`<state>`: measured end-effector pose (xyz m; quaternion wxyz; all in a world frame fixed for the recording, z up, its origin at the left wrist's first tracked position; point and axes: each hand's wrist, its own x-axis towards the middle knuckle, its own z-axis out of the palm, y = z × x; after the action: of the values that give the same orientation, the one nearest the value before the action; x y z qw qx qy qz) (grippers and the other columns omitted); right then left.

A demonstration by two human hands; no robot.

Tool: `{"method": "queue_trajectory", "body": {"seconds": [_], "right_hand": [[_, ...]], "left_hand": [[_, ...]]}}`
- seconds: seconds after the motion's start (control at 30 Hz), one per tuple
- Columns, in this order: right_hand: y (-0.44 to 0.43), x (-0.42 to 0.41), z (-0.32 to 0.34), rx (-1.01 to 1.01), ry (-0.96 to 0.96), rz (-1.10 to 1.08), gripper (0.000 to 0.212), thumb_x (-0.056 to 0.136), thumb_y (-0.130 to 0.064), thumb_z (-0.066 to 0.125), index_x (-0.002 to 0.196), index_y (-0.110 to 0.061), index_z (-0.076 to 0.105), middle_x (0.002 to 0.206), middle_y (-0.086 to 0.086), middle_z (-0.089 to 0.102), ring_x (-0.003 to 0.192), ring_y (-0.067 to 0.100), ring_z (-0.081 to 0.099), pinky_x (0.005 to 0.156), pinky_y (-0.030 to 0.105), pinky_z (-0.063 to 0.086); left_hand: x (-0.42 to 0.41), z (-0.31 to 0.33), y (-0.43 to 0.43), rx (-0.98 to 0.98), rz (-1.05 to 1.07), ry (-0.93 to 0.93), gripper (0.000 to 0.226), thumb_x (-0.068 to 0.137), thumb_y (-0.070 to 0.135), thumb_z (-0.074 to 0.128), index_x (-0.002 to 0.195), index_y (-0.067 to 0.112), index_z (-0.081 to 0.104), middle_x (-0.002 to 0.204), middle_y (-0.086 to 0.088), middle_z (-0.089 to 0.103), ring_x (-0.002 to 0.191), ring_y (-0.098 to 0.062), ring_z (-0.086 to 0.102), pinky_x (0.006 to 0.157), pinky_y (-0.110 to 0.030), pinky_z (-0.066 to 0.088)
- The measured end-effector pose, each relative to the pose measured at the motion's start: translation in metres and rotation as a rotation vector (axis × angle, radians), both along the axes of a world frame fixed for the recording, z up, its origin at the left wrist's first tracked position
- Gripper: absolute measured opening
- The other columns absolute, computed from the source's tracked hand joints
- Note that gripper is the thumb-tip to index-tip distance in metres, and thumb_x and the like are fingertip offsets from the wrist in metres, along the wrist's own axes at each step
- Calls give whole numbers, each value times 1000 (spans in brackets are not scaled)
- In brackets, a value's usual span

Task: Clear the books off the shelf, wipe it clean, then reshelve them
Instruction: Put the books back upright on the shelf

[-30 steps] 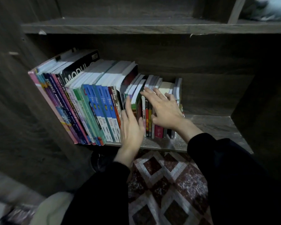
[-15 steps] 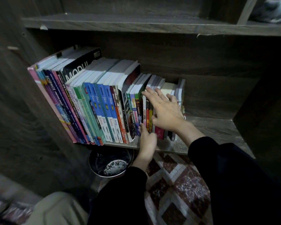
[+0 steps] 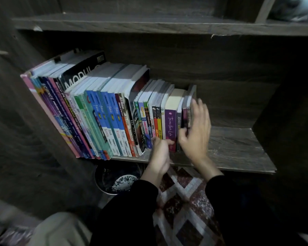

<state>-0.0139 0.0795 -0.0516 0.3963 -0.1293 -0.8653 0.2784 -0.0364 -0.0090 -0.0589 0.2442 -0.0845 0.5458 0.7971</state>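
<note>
A row of upright books (image 3: 103, 118) fills the left and middle of the dark wooden shelf (image 3: 238, 150); tall textbooks stand at the left and small novels at the right, among them a purple one (image 3: 170, 125). My left hand (image 3: 161, 153) is low at the shelf's front edge, its bent fingertips touching the foot of the small novels' spines. My right hand (image 3: 196, 132) is spread against the right end of the row, with its thumb on the last dark spines. Neither hand has lifted a book.
The shelf board is bare to the right of the row, up to the cabinet's side wall (image 3: 292, 121). Another shelf board (image 3: 149, 23) runs overhead. A black bin (image 3: 117, 178) stands under the shelf, next to a patterned rug (image 3: 183, 203).
My left hand dropped from the tall books' spines to the foot of the small novels. My right hand slid from the novels' tops to the right end of the row.
</note>
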Motion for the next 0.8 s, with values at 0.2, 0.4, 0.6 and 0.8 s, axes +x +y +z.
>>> {"method": "queue_trajectory", "body": {"seconds": [0.2,0.4,0.6,0.8], "right_hand": [[8,-4,-55,-855,-523,14,75,81,-5,55,150,-15,25,140,17,49,125,34,49,104,44,41],[11,-12,-52,-853,-562,48,73,85,-4,56,150,-12,25,140,13,50,125,30,50,102,36,41],[25,-14,-54,-1012,-403,16,84,72,-3,52,150,-16,26,142,13,47,128,31,47,105,43,41],[41,-15,-48,-1009,-500,92,75,78,6,45,147,-23,35,107,10,57,84,21,54,67,29,41]], "left_hand": [[-7,4,1,12,-11,-26,50,83,-14,43,130,-4,32,119,-11,50,99,-17,55,74,-15,53],[0,9,3,5,-52,-100,27,86,-10,43,110,1,43,115,-17,56,91,-20,51,87,-33,48],[4,3,13,356,-29,-420,17,92,-8,32,83,-1,45,88,-26,49,79,-31,49,114,-40,28],[-6,-19,32,395,37,-422,18,88,-8,32,83,1,47,86,-17,52,82,-25,52,93,-33,41]]}}
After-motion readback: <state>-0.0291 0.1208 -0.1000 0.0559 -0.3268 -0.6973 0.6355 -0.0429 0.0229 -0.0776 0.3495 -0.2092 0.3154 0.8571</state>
